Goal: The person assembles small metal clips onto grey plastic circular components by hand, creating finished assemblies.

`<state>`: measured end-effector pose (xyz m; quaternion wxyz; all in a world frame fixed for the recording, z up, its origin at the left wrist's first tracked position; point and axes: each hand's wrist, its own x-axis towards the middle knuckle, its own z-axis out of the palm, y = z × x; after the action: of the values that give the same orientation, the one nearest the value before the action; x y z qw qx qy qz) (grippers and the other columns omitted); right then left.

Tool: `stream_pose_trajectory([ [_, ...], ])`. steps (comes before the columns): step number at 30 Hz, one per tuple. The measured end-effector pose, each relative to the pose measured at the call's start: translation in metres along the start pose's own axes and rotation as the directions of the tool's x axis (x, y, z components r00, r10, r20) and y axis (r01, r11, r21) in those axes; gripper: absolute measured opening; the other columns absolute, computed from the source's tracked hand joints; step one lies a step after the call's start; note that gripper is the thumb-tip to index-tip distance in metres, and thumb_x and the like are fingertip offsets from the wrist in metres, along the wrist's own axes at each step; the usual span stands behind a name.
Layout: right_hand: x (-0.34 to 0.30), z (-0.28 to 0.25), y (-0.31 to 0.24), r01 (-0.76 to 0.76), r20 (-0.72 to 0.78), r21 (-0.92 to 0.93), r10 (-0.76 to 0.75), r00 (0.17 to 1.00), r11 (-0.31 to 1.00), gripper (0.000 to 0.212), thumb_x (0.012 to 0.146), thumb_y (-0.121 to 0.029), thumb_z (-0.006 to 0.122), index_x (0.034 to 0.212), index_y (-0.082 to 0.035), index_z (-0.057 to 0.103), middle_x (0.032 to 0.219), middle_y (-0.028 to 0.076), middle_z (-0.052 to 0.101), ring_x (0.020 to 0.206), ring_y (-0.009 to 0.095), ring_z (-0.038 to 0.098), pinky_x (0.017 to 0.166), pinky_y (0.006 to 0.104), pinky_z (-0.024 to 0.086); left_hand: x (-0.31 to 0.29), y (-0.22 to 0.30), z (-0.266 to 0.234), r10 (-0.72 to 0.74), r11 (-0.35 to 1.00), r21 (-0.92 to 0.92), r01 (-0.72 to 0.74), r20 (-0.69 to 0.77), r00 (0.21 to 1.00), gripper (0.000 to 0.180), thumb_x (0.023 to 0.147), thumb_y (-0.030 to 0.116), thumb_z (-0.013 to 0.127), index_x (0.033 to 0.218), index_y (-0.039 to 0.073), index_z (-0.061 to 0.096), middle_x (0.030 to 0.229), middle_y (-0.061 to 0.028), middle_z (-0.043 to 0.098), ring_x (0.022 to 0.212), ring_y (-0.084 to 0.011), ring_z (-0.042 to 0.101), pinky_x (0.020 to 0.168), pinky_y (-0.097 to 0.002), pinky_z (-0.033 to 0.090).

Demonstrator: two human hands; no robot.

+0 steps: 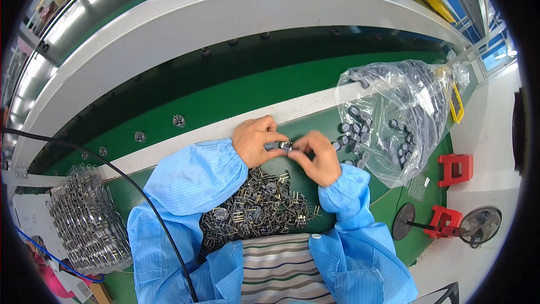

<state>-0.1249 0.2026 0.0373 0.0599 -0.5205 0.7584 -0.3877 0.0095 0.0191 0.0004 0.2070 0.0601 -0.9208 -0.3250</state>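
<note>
Between the thumb and fingers of my left hand (254, 139) is a small dark grey round cap (271, 146). A small black part with metal contacts (286, 146) sits against the cap's right end. My right hand (319, 159), slightly blurred, is closed in a pinch with its thumb and forefinger at that part. Just below both hands, a heap of small black pieces with metal pins (259, 205) lies on the green worktop between my blue sleeves. To the right, loose grey round caps (355, 129) spill from the mouth of a clear plastic bag (388, 101).
Beyond a white rail (225, 126), a green conveyor belt (236, 93) carries several spaced round parts (179, 120). Clear trays of parts (90, 222) are stacked at left. A black cable (129, 180) crosses my left sleeve. Red stools (455, 170) and a fan (480, 226) stand right.
</note>
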Motion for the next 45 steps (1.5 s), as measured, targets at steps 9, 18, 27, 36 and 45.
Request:
stream_pose_trajectory([
  [9,-0.016,-0.006,-0.001,-0.244,0.310,0.175,0.182,0.933,0.954,0.008,0.087,-0.009,0.079,0.093,-0.004,0.077,0.082,0.011,0.071,0.065,0.022,0.066,0.061,0.0349,0.053,0.015,-0.032,-0.045,-0.208,0.978,-0.013,0.210,-0.197,0.958,0.032,0.075,0.030,0.091,0.102,0.017,0.082,0.100,-0.0037,0.062,0.089,-0.0232,0.066,0.076,-0.0375,0.056],
  [18,0.002,0.019,0.018,-0.169,-0.077,0.166,0.184,0.980,0.972,0.009,0.086,-0.001,0.077,0.095,-0.002,0.074,0.081,0.010,0.066,0.065,0.021,0.063,0.059,0.0334,0.050,0.013,-0.055,-0.069,-0.370,0.888,0.195,0.416,-0.231,0.900,0.055,0.080,0.024,0.088,0.130,0.019,0.067,0.121,-0.0117,0.056,0.110,-0.0328,0.063,0.091,-0.0418,0.054],
  [27,0.009,0.010,0.017,0.064,-0.047,0.119,-0.059,0.997,0.991,0.018,0.081,0.002,0.076,0.098,-0.003,0.073,0.091,0.012,0.061,0.088,0.031,0.062,0.074,0.0387,0.051,0.009,-0.018,-0.047,0.040,0.976,-0.209,0.065,0.460,0.887,0.033,0.082,0.019,0.085,0.113,0.014,0.073,0.108,-0.0054,0.060,0.101,-0.0260,0.064,0.087,-0.0400,0.054],
  [36,0.003,0.021,0.029,0.093,-0.010,0.083,-0.092,0.996,0.992,0.015,0.078,-0.003,0.081,0.090,-0.004,0.071,0.089,0.010,0.060,0.087,0.033,0.060,0.075,0.0422,0.050,0.004,0.003,-0.025,-0.001,0.998,-0.064,0.010,0.147,0.989,0.022,0.088,0.026,0.079,0.102,0.013,0.070,0.099,-0.0058,0.063,0.091,-0.0292,0.068,0.076,-0.0423,0.055],
  [45,0.009,0.018,0.015,0.159,-0.046,-0.052,-0.161,0.986,0.986,0.018,0.078,-0.005,0.081,0.093,-0.007,0.072,0.094,0.008,0.061,0.091,0.031,0.059,0.078,0.0427,0.046,0.004,-0.005,-0.019,0.000,0.999,-0.043,0.003,0.081,0.997,0.018,0.087,0.009,0.076,0.105,0.009,0.070,0.095,-0.0065,0.064,0.084,-0.0266,0.068,0.072,-0.0375,0.054],
])
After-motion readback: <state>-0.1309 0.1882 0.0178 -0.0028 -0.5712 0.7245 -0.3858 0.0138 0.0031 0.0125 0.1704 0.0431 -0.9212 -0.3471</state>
